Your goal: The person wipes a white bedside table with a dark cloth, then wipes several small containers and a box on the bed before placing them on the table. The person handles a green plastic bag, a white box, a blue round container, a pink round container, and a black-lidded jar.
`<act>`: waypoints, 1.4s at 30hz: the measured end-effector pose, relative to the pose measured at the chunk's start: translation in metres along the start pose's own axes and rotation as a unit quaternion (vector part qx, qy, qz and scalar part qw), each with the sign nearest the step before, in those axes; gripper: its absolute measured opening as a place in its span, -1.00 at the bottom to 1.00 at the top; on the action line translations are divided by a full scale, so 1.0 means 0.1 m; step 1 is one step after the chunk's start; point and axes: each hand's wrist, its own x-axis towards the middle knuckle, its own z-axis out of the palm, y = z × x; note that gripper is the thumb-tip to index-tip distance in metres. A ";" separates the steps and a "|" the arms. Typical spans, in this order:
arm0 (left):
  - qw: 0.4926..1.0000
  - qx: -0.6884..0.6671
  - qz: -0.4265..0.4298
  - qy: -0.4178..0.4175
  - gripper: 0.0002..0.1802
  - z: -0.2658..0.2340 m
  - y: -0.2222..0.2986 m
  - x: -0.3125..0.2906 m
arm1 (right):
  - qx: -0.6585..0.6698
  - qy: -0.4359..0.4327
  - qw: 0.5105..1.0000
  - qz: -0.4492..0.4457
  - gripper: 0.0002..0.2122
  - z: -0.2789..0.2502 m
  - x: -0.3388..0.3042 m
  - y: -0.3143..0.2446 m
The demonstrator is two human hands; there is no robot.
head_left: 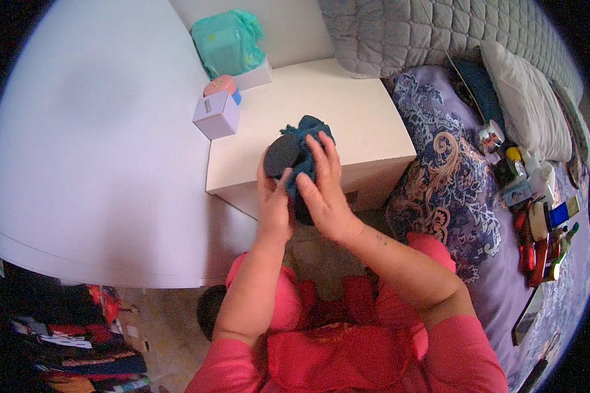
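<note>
In front of me, above the near edge of a cream nightstand (pixel 295 85), I hold a black object with a flat round end (pixel 282 155). My left hand (pixel 275 209) is closed around it from the left, its fingers partly hidden behind it. A dark teal cloth (pixel 311 127) is bunched against the object's right side. My right hand (pixel 328 193) presses on this cloth, thumb and fingers curved over it. More of something dark shows below, between my palms. The object's exact kind cannot be made out.
On the nightstand's left side are a lavender box (pixel 216 116), a pink round container (pixel 220 85) and a package in teal plastic (pixel 228 42). A large white panel (pixel 98 144) rises at left. Several bottles and tubes (pixel 537 229) lie on the patterned bed (pixel 439 164) at right.
</note>
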 end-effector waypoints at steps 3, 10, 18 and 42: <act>0.991 -0.108 -0.023 -0.071 -0.37 -0.08 0.15 -0.02 | 0.072 -0.007 0.997 0.008 -0.27 -0.13 0.17 0.09; 0.990 -0.117 -0.072 0.020 -0.27 0.08 0.03 -0.09 | 0.363 -0.075 0.887 0.277 -0.56 -0.37 0.28 -0.13; 0.995 0.047 0.022 0.088 -0.40 -0.03 -0.27 -0.12 | 0.167 0.050 0.959 0.225 -0.54 -0.13 0.17 0.02; 0.992 0.082 0.015 0.098 -0.29 0.02 -0.39 -0.15 | 0.185 0.065 0.956 0.220 -0.53 -0.14 0.16 0.08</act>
